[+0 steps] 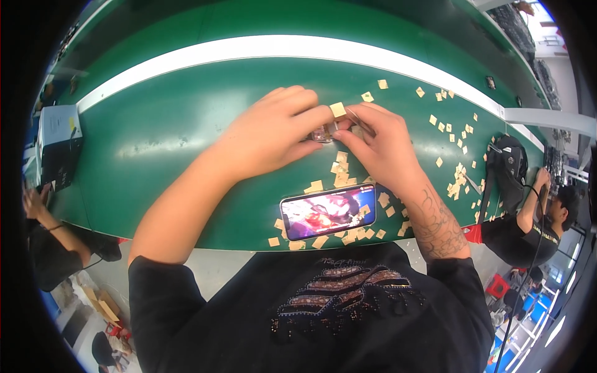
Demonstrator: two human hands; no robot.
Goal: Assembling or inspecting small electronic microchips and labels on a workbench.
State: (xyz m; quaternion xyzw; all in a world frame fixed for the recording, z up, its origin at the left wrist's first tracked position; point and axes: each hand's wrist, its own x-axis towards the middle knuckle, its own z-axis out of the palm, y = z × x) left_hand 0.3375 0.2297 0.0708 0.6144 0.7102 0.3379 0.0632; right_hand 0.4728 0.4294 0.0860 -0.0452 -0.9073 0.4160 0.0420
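Observation:
Over the green table (180, 118), my two hands meet in front of me. My left hand (280, 124) is closed, thumb and index finger pinching a small part (321, 133) with a shiny, reddish-brown surface, mostly hidden by the fingers. At the left index fingertip shows a pale yellow square piece (337, 110); whether it sticks to the finger or the part I cannot tell. My right hand (382, 143) is closed around thin metal tweezers (362, 121), its thumb close to the small part. Below the hands lies a phone (328, 212) with a lit, colourful screen.
Many pale yellow squares (341, 168) are scattered around the phone and across the right side. A black bag (507, 168) lies at the right edge, near a seated person (535, 230). At the far left stands a box (59, 146), with another person's hand (36, 202) nearby.

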